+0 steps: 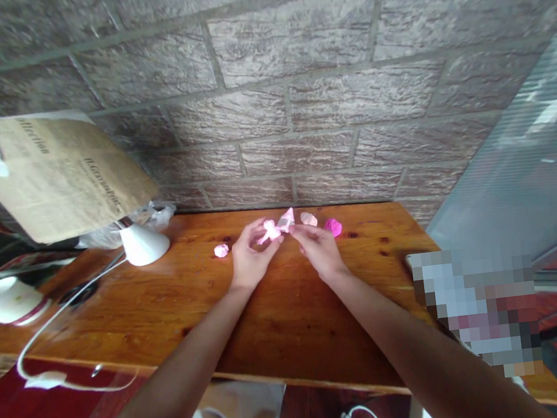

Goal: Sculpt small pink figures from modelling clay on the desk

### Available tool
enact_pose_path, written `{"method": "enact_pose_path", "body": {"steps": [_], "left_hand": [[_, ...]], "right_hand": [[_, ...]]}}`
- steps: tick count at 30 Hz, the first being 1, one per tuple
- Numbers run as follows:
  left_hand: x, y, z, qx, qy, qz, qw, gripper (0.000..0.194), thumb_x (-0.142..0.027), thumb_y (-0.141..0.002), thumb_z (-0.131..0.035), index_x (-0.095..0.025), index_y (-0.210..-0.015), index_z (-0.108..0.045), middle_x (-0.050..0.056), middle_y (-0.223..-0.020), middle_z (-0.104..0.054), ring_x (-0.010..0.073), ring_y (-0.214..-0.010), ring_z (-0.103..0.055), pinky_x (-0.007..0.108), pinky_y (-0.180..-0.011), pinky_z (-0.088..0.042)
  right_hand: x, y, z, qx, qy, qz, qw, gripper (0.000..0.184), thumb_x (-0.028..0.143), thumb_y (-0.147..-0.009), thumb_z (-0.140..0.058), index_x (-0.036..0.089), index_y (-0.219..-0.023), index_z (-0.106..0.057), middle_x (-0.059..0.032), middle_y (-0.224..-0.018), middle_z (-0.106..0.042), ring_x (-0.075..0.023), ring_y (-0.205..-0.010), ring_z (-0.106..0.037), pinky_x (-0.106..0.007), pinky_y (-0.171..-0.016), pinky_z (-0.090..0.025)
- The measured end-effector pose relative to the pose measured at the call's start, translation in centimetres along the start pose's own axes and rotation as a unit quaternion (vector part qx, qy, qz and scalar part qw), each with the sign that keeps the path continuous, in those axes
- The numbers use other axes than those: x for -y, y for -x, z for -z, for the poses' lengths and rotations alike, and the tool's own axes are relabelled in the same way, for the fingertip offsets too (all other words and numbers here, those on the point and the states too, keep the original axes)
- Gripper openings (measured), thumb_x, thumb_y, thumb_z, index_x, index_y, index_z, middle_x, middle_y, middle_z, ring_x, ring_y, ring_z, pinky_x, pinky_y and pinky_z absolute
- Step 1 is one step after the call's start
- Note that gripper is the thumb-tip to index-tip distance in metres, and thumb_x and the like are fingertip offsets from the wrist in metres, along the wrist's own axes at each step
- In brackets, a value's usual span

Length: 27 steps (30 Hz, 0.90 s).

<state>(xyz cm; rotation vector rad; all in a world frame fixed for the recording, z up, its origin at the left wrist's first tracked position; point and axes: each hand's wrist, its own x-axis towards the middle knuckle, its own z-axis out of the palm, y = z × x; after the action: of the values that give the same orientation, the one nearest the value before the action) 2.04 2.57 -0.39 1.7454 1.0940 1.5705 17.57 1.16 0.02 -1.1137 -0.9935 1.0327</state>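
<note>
My left hand (250, 256) is closed around a light pink bow-shaped piece (271, 229), its loops and tails showing between thumb and fingers. Fingertips of my right hand (322, 251) pinch the lower edge of a pale pink folded piece (286, 219) with a pointed top, which touches or nearly touches the bow. Whether the two are joined, I cannot tell. A small pink crumpled piece (221, 250) lies left of my left hand. Beyond my right hand are a pale pink round piece (308, 219) and a bright magenta crumpled one (333, 227).
A lamp with a white base (144, 244) and printed shade (53, 174) stands on the wooden table (290, 315) at left. Its white cord (63, 307) hangs over the front edge. A white cup (10, 300) is farther left. The brick wall (257, 111) rises behind.
</note>
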Motion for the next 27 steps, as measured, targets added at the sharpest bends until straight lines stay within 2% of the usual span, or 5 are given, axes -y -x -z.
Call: {"method": "enact_pose_path", "body": {"steps": [4, 13, 19, 27], "left_hand": [[0.1, 0.2, -0.1, 0.012, -0.010, 0.005, 1.000, 0.051, -0.036, -0.076, -0.080, -0.021, -0.122, -0.062, 0.007, -0.114, -0.074, 0.0198, -0.103, -0.071, 0.034, -0.097, -0.056], [0.1, 0.5, -0.3, 0.011, -0.024, -0.036, 0.999, 0.051, -0.035, -0.076, -0.080, -0.020, -0.122, -0.064, 0.007, -0.109, -0.076, 0.0192, -0.097, -0.073, 0.034, -0.090, -0.059], [-0.1, 0.6, -0.3, 0.012, -0.019, -0.038, 0.999, 0.050, -0.033, -0.075, -0.081, -0.020, -0.121, -0.064, 0.008, -0.108, -0.076, 0.0192, -0.096, -0.073, 0.033, -0.089, -0.060], [0.0, 0.5, -0.4, 0.021, 0.029, -0.013, 0.999, 0.053, -0.031, -0.074, -0.083, -0.018, -0.121, -0.063, 0.009, -0.109, -0.076, 0.0205, -0.097, -0.074, 0.034, -0.090, -0.060]], "right_hand": [[0.3, 0.0, 0.0, -0.014, -0.012, -0.006, 1.000, 0.047, 0.053, -0.065, -0.079, 0.015, -0.093, -0.081, -0.0017, -0.071, -0.070, -0.0092, -0.054, -0.050, -0.023, -0.049, -0.042], [0.7, 0.0, 0.0, -0.037, -0.043, -0.018, 0.998, 0.051, 0.056, -0.058, -0.082, 0.014, -0.087, -0.081, 0.0031, -0.056, -0.057, -0.0085, -0.049, -0.041, -0.025, -0.046, -0.032], [0.3, -0.2, 0.2, -0.033, -0.034, -0.013, 0.999, 0.045, 0.053, -0.060, -0.082, 0.016, -0.086, -0.080, 0.0019, -0.062, -0.062, -0.0074, -0.047, -0.040, -0.026, -0.047, -0.033], [-0.3, -0.6, 0.9, 0.000, 0.084, 0.078, 0.993, 0.036, 0.051, -0.073, -0.071, 0.019, -0.088, -0.081, -0.0027, -0.076, -0.072, -0.0138, -0.060, -0.054, -0.027, -0.055, -0.041]]}}
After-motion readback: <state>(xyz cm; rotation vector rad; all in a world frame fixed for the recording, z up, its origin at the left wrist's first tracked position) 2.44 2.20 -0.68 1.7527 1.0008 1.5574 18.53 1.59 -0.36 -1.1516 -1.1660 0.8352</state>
